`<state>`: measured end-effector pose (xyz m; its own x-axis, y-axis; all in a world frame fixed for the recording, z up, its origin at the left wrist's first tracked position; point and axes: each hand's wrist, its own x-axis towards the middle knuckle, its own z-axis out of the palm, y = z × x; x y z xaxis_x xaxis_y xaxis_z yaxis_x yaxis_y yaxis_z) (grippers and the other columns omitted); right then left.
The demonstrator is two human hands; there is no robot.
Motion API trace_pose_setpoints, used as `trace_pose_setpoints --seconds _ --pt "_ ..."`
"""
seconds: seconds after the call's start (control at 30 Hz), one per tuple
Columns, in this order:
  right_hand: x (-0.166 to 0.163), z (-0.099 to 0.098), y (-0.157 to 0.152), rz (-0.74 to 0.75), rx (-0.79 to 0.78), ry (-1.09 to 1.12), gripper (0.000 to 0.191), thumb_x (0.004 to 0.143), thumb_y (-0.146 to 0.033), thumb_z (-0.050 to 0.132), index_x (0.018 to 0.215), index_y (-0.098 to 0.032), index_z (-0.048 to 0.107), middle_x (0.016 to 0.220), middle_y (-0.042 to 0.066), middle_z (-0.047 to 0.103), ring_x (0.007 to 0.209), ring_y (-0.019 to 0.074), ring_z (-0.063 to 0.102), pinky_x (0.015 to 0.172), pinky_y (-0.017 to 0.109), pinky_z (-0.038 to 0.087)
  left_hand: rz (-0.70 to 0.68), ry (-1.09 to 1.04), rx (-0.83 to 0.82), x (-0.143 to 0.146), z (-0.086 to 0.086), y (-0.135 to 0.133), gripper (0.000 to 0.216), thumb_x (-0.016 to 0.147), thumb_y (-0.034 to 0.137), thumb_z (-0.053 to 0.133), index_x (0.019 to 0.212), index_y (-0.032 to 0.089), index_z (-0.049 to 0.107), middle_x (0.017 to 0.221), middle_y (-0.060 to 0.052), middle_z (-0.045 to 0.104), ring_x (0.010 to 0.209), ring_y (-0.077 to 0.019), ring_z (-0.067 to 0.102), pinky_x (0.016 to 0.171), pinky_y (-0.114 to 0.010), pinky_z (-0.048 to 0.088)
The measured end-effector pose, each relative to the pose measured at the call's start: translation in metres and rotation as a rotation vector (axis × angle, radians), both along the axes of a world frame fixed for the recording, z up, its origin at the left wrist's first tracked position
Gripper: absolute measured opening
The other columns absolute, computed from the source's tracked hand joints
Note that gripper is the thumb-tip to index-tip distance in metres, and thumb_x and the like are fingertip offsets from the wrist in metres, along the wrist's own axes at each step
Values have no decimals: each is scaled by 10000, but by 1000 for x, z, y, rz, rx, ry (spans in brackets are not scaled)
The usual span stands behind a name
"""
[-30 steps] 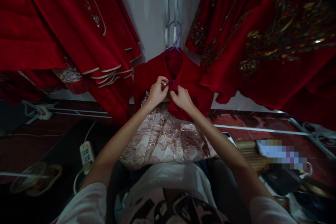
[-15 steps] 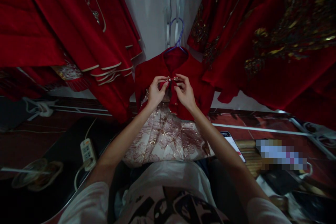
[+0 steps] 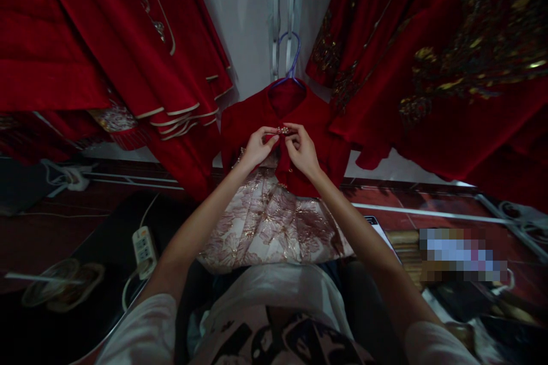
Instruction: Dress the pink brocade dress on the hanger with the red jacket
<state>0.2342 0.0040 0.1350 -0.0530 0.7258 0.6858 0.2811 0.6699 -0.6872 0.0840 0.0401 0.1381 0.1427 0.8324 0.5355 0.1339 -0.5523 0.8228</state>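
Observation:
A red jacket (image 3: 244,111) hangs in front of me on a purple hanger (image 3: 295,57), its front parted below the chest. Across the opening sits a small beaded fastener (image 3: 283,130). My left hand (image 3: 259,147) pinches the left side of this fastener between thumb and fingers. From the other side, my right hand (image 3: 303,149) grips its right end, with the other fingers curled by the jacket edge. Whether the two halves are joined is too small to tell. Below the jacket, a pale floral brocade cloth (image 3: 274,228) with gold threads covers my lap.
Red embroidered garments (image 3: 171,68) hang at left, and more red garments (image 3: 428,108) with gold sequins at right. A power strip (image 3: 144,251) and a plastic bowl (image 3: 75,288) rest on a black surface at left. A phone (image 3: 381,234) lies by my right forearm.
My left fingertips have shifted slightly right, nearer my right hand, and now cover more of the fastener's left part. The right hand has hardly moved.

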Motion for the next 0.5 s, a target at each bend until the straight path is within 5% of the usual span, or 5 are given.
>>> trace_pose_setpoints --seconds 0.27,0.5 --pt "6 8 4 -52 44 -46 263 924 -328 478 1123 -212 604 1052 69 626 798 141 620 635 251 534 -31 393 159 -7 28 -10 124 765 151 569 888 169 580 743 17 582 665 -90 534 653 -207 432" --pt "9 7 8 5 -11 17 292 896 -375 532 1127 -227 633 1068 65 632 832 152 657 722 287 592 -13 419 225 -3 31 -13 73 788 216 588 839 166 574 705 17 580 622 -83 526 595 -198 416"
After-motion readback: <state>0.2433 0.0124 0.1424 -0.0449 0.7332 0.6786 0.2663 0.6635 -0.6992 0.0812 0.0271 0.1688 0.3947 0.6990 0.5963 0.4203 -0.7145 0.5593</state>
